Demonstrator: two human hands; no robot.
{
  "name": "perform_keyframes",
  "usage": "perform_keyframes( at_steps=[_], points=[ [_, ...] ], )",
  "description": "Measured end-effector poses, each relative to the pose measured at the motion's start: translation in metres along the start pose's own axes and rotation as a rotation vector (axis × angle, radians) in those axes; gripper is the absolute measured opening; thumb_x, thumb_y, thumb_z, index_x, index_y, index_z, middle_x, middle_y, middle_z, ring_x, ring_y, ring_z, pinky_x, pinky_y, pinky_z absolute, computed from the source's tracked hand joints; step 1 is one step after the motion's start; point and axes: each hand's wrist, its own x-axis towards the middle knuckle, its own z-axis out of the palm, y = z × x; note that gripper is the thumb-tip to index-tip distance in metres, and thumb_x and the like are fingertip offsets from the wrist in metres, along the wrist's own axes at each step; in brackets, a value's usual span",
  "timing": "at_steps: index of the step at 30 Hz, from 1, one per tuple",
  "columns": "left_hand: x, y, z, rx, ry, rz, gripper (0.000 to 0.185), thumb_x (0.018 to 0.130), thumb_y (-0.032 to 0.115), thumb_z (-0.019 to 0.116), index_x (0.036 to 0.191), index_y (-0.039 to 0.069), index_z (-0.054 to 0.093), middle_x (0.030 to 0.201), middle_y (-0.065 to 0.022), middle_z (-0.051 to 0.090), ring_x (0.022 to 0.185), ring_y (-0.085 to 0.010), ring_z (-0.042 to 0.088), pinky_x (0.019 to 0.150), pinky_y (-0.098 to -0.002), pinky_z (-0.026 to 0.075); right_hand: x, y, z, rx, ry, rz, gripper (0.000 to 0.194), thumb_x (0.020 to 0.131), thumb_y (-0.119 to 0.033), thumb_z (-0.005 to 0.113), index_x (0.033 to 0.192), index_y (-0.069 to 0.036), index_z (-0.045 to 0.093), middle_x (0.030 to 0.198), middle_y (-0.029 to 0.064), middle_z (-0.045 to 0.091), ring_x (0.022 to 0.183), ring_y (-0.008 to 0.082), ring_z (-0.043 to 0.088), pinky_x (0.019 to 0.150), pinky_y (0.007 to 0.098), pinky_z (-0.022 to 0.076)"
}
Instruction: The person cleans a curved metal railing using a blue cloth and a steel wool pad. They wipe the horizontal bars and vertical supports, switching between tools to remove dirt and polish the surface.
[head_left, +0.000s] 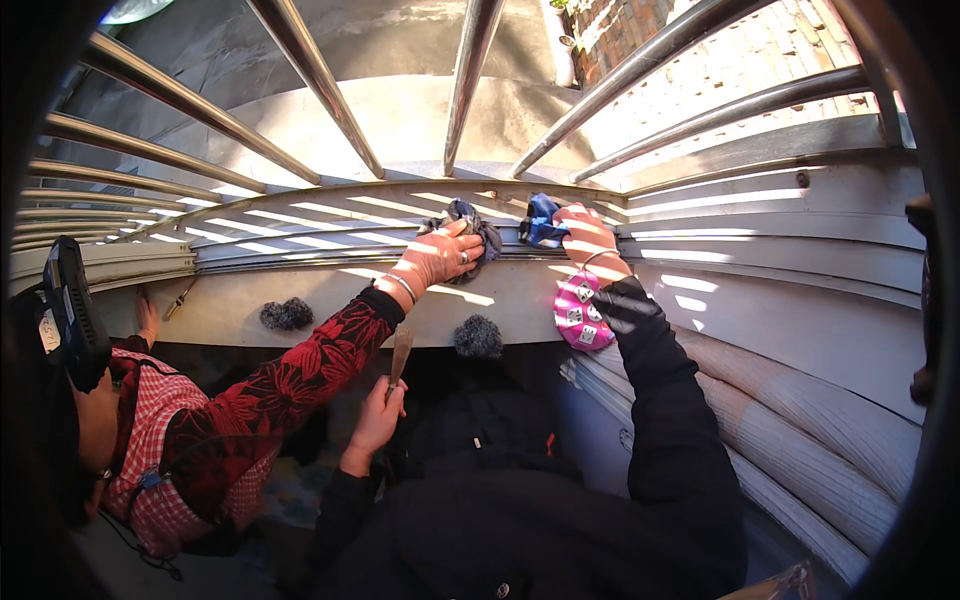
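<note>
My left hand (377, 416) grips the handle of a flat brush-like tool (402, 352), its broad end pointing up, just in front of the window sill (397, 300). At the right end of the metal window track (315, 244), my right hand (587, 234) presses a blue and black cloth (543, 221) against the frame. Below that wrist is a round pink item (579, 311) with white printed squares; I cannot tell if it hangs from the wrist or rests on the sill. Two dark grey wiry scouring balls, one left (287, 313) and one nearer me (478, 336), lie on the sill.
A co-worker's hand (442, 251) wipes the track with a grey cloth (480, 240), the patterned red sleeve crossing in front on my left. A small handled tool (178, 298) lies by their other hand (147, 316). Metal bars (469, 82) stand outside; pale rolls (795, 442) lie at right.
</note>
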Motion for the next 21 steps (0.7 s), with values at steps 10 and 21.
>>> perform_keyframes(
  at_steps=[10, 21],
  points=[
    [0.005, 0.002, -0.008, 0.281, -0.068, -0.014, 0.021, 0.099, 0.026, 0.055, 0.100, 0.006, 0.057, 0.073, -0.0109, 0.064, 0.067, -0.0238, 0.068, 0.062, -0.0360, 0.050, -0.031, -0.002, -0.076, 0.602, 0.603, 0.306, 0.036, 0.087, -0.010, 0.063, 0.121, -0.002, 0.054, 0.110, 0.0140, 0.060, 0.099, 0.0228, 0.060, 0.089, 0.0322, 0.0475],
    [0.014, -0.030, -0.022, 0.478, -0.063, 0.258, 0.020, 0.094, 0.027, 0.057, 0.105, 0.010, 0.062, 0.087, -0.0121, 0.067, 0.084, -0.0330, 0.066, 0.071, -0.0390, 0.050, -0.128, -0.040, 0.028, 0.633, 0.796, 0.433, 0.039, 0.086, -0.012, 0.064, 0.122, -0.001, 0.055, 0.116, 0.0160, 0.058, 0.107, 0.0284, 0.058, 0.094, 0.0372, 0.0473]
  ],
)
